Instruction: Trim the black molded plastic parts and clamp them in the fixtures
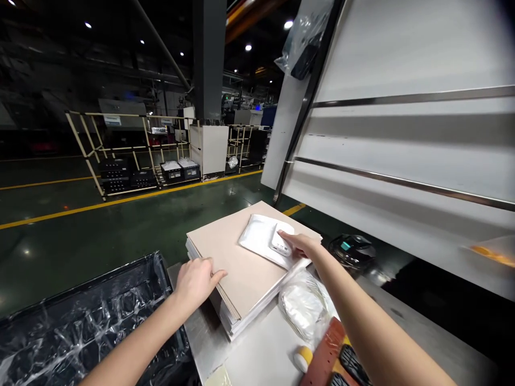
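Head view: a dark hall, with two bare hands at a stack of sheets.
Black crate: at lower left, the crate (163, 273) stands beside the worktop, clear film (76, 343) crumpled inside it.
Pole rack: behind the crate, across the green floor (177, 225), a rack of pale poles (90, 166) bears black bins (171, 172).
Left hand: the left hand (196, 281) rests on the left edge of the stack, fingers curled at the rim, thumb stretched across the top sheet; whether its grip is pinching the edge, I cannot tell.
Stack: the stack of sheets (229, 236), beige on top with white layers beneath, sits on the worktop (257, 359).
White pouch: the flat pouch (251, 236) lies on the far right part of the top sheet.
White device: the small device (280, 242) with ports along its near edge is on the pouch, towards its right end.
Right hand: the right hand (301, 245) has its grip closed around the device, thumb on the upper face, fingers partly hidden at the right side.
Near right worktop: clear bags (303, 305) lie just beside the stack; nearer are a yellow-and-white roll (302, 358) and a reddish-brown piece (322, 356).
Far right: a large white panel (402, 139) crossed by metal strips.
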Demonstrator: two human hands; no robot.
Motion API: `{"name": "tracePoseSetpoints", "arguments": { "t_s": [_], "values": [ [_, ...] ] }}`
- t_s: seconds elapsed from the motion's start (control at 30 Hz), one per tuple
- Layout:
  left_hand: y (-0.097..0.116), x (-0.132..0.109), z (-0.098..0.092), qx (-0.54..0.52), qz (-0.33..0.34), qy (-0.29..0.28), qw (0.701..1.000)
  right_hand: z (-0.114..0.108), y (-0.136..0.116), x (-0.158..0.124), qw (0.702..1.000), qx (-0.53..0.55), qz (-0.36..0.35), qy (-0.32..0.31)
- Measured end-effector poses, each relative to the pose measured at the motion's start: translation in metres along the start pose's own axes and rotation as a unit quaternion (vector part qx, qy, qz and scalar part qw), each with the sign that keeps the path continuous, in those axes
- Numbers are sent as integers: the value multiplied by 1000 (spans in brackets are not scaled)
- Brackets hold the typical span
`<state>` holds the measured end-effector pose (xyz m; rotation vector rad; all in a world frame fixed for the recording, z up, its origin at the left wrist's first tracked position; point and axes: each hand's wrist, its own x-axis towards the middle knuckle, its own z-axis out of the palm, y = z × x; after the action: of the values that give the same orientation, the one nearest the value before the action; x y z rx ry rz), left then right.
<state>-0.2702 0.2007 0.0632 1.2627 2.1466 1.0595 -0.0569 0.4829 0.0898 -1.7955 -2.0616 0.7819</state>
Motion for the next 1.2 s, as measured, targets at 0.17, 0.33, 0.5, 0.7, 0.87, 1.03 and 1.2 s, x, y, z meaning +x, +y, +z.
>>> {"name": "tracePoseSetpoints", "arguments": {
  "t_s": [0.17, 0.33, 0.5, 0.7, 0.87, 1.03, 1.2],
  "values": [
    [-7, -4, 20, 153, 273, -48, 949, 2, -7, -90, 958, -38, -270, -90],
    [-16, -17, 35, 86, 246, 9, 965, 37, -12, -158, 804, -189, -538, -170],
    [-18, -63, 36, -54, 148, 22, 987, 42, -19, -152, 773, -243, -567, -148],
    [-21, -78, 46, -272, -27, -70, 959, 12, -17, -157, 770, -229, -572, -163],
    [5, -54, 42, -398, -71, -97, 910, 15, -9, -168, 863, -203, -463, -14],
    [24, -23, 36, -220, 56, 61, 972, 21, -4, -152, 914, -85, -394, -46],
    [11, -11, 40, -107, 140, 66, 982, 12, 8, -127, 888, 130, -393, -199]
  ]
}}
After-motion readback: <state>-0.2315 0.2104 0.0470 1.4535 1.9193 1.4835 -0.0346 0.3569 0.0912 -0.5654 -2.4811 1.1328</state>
